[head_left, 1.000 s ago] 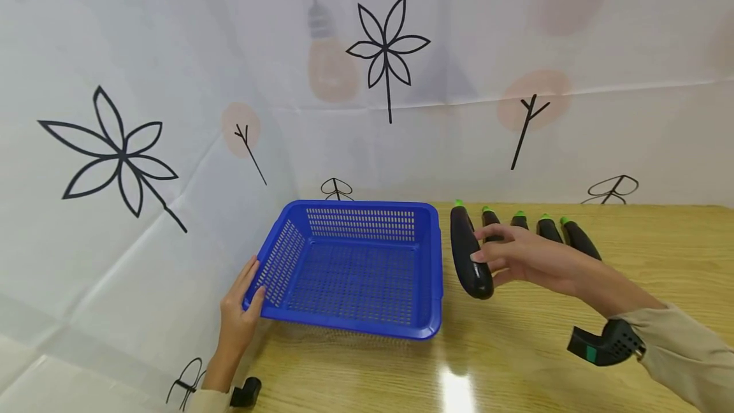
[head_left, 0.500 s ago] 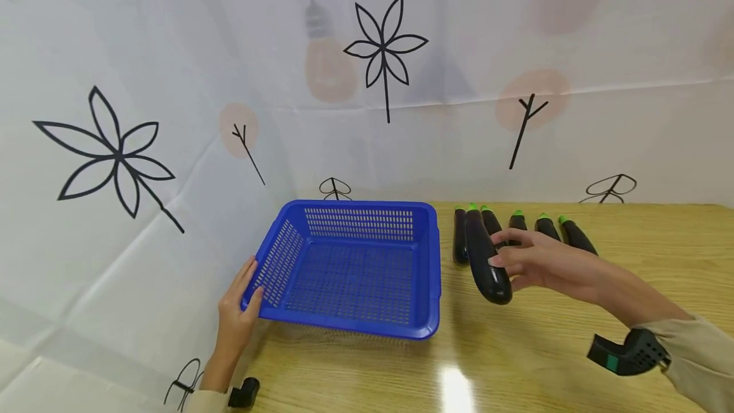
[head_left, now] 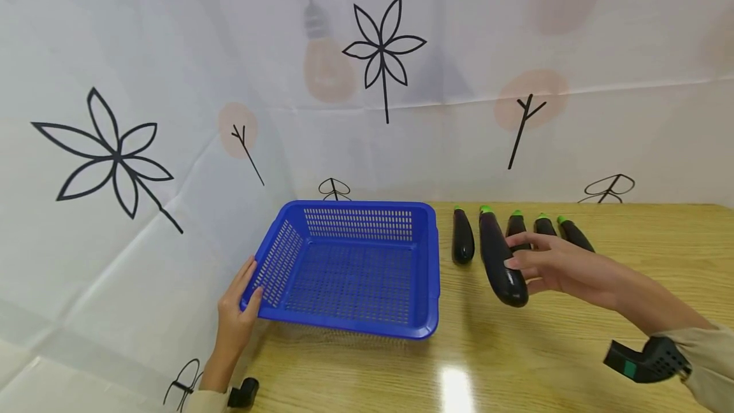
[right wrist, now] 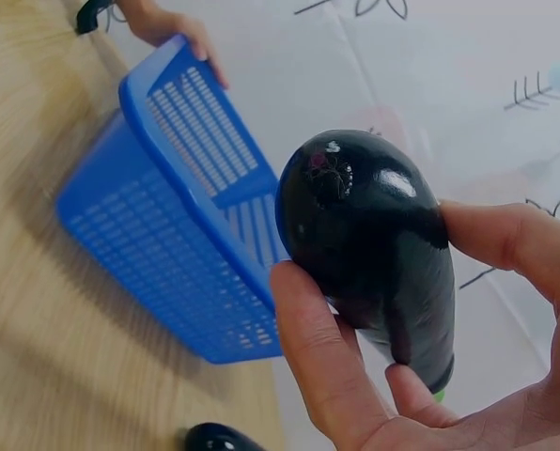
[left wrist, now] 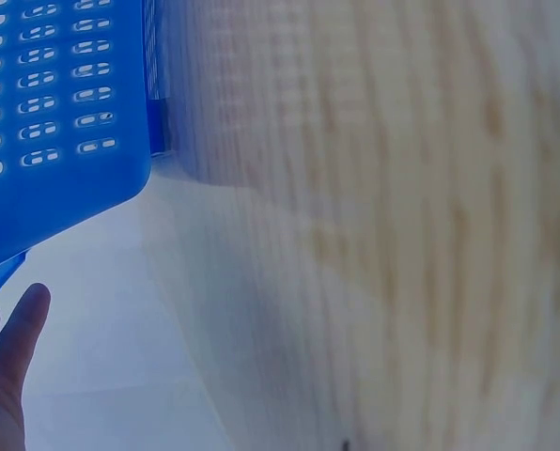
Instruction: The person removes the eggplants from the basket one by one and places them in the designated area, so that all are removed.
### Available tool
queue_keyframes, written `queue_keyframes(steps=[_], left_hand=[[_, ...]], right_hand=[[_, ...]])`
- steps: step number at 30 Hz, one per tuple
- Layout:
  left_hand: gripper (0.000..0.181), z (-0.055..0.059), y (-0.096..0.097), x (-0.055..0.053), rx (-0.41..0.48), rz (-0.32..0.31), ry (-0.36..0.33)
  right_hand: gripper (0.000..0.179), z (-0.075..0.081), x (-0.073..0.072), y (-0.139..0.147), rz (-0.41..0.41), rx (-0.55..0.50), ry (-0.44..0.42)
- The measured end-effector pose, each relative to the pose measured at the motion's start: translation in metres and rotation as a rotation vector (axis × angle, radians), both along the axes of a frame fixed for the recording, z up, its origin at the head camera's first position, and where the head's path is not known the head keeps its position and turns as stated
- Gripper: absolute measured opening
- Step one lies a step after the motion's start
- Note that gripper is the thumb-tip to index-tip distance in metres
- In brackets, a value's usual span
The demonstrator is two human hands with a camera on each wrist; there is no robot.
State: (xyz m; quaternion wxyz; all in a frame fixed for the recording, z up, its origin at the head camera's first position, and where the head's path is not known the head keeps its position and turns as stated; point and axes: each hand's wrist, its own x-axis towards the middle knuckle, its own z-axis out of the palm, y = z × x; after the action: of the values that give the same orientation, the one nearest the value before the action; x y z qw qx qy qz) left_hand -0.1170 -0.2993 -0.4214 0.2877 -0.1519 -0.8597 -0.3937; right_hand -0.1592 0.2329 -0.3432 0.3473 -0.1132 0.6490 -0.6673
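My right hand [head_left: 550, 269] holds a dark, glossy eggplant [head_left: 502, 266] between thumb and fingers, near its thick end. In the right wrist view the thumb presses one side and the fingers [right wrist: 322, 362] the other. The green stem end points toward the back wall. To the left stands a blue plastic basket [head_left: 367, 327] with slotted walls and nothing inside. My left hand [head_left: 235, 308] grips its front left corner, the thumb over the rim. In the left wrist view only part of that hand [left wrist: 7, 366] shows below the basket wall [left wrist: 69, 188].
Another eggplant [head_left: 462, 238] lies between the basket and the held one. Several more [head_left: 575, 234] lie in a row behind the right hand, partly hidden by it. The wooden table [head_left: 373, 375] meets a white patterned cloth [head_left: 459, 145] at the back and left.
The right hand has moved to the right and slightly nearer with the eggplant, uncovering the leftmost eggplant on the table. The left hand and basket have stayed in place.
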Motion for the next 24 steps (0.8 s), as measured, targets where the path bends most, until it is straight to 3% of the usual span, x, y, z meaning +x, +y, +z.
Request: queue_keyframes(steps=[24], left_hand=[[0.047, 0.002, 0.003, 0.002, -0.012, 0.015, 0.007]], right_hand=[[0.036, -0.015, 0.008, 0.042, -0.003, -0.024, -0.027]])
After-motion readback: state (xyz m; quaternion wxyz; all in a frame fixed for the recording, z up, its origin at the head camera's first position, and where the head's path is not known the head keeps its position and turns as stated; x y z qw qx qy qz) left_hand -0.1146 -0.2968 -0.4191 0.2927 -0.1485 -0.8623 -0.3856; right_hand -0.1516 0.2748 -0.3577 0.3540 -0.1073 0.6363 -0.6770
